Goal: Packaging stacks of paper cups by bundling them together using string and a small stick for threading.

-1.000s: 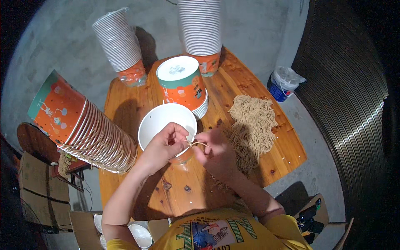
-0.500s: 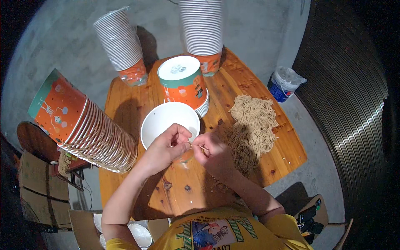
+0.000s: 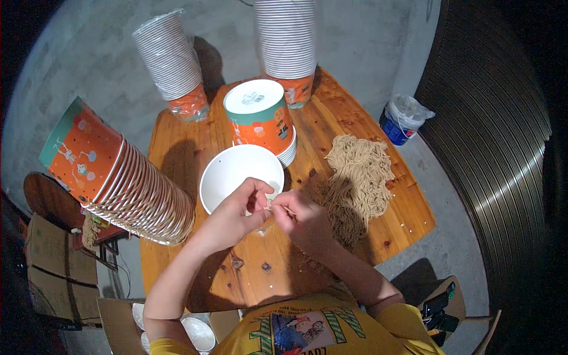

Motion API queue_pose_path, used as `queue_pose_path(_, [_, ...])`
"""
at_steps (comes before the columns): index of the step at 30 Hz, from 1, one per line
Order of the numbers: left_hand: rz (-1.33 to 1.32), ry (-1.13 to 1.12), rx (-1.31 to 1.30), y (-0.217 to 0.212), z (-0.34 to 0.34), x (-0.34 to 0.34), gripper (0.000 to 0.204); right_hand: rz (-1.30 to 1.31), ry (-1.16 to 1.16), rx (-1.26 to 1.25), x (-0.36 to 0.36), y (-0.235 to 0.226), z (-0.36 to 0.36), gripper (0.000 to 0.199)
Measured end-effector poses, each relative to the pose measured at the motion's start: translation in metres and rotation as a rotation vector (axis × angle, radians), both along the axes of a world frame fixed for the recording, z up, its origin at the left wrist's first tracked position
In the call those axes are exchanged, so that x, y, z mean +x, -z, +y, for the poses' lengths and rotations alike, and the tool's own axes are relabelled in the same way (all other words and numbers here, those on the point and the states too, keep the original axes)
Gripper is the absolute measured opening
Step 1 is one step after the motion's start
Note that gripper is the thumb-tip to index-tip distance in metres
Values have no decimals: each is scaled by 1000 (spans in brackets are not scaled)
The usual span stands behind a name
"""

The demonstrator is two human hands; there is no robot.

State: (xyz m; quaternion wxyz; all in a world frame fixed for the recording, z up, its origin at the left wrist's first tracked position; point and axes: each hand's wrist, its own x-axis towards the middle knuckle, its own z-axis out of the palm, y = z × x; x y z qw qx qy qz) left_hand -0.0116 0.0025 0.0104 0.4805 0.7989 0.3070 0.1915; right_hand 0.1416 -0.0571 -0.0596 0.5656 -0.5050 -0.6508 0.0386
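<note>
Fingertips of my left hand (image 3: pixel 239 213) and my right hand (image 3: pixel 300 218) meet in a pinch over the near rim of a paper bucket (image 3: pixel 234 168), white inside, tipped with its mouth toward me. A thin beige cord (image 3: pixel 289 209) runs between the fingers; its end and any knot are too small to make out. Right of my right hand lies a loose heap of beige cords (image 3: pixel 362 171), partly in shadow. Left of my left hand leans a tall stack of orange and green paper buckets (image 3: pixel 142 183), with cords hanging along their rims.
Behind the tipped bucket stands an upside-down bucket stack (image 3: pixel 263 127). Two wrapped stacks, one left (image 3: pixel 168 56) and one centre (image 3: pixel 287 41), rise at the table's (image 3: pixel 260 278) far edge. A blue pail (image 3: pixel 399 124) sits on the floor, right. White bowls (image 3: pixel 198 332) lie in a cardboard box below.
The fingers of both hands have shifted slightly at the cord, still pinched together. The tipped bucket and the stacks stay in place.
</note>
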Motion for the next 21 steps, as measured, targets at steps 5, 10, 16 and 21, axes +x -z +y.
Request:
queue_pose_path(5, [92, -53, 76, 0, -3, 1, 24, 203, -71, -123, 0, 13, -1, 7])
queue_pose_path(10, [56, -85, 400, 6, -6, 1, 6, 445, -250, -286, 1, 15, -11, 3])
queue_pose_path(16, [-1, -118, 351, 7, -5, 3, 5, 746, -416, -409, -3, 22, -18, 6])
queue_pose_path(21, [-19, -120, 313, 8, -3, 2, 5, 772, -475, -479, -5, 21, -20, 6])
